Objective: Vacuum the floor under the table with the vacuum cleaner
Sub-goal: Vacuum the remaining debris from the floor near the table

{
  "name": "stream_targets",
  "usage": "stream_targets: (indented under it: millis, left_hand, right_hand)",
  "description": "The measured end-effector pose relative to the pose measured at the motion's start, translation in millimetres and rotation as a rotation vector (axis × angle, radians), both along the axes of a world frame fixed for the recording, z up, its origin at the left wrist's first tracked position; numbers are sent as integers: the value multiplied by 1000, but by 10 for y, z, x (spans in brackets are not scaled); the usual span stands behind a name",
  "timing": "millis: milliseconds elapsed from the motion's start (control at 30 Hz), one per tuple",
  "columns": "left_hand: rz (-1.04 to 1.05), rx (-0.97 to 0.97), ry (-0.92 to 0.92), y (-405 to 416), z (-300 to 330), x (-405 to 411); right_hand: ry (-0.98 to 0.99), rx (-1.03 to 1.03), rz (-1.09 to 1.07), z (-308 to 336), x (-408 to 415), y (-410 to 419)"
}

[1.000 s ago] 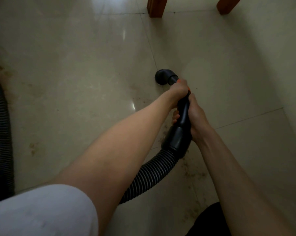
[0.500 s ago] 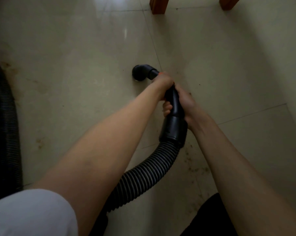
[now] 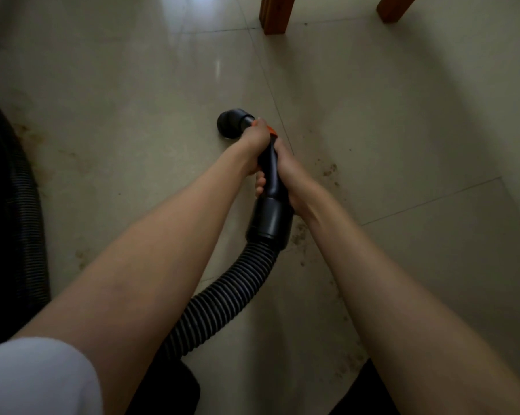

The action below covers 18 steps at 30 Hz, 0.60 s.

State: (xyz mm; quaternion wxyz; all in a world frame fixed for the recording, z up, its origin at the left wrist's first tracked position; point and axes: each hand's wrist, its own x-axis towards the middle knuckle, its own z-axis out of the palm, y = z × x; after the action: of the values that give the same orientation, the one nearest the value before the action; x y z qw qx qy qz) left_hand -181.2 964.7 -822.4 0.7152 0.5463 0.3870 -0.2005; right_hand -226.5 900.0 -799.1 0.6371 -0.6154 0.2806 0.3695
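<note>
You've swept the nozzle (image 3: 231,123) left across the floor (image 3: 133,115), off the tile seam it sat on a second ago. Left hand (image 3: 257,142) and right hand (image 3: 288,172) both wrap the wand (image 3: 272,175) tight. Dirt specks (image 3: 330,170) near your right wrist remain.

vacuum nozzle (image 3: 231,123): black, round, sitting on pale tiled floor (image 3: 133,115) | black handle tube (image 3: 271,172): angling back to ribbed hose (image 3: 223,304) | brown dirt specks (image 3: 329,170): lying just right | wooden table legs (image 3: 276,13): standing beyond
</note>
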Motion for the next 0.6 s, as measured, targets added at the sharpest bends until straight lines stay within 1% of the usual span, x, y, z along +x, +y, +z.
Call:
stream_targets:
  millis: [267, 433, 600]
  left_hand:
    - [-190, -30, 26, -613, 11, -294]
    - [-250, -83, 41, -829, 113, -317]
    - [-279, -122, 19, -1008, 132, -280]
  right_hand:
    - [33, -52, -168, -40, -411, -560]
    - [-9, -92, -245, 92, -461, -722]
    - [-31, -101, -330, 179, -468, -860]
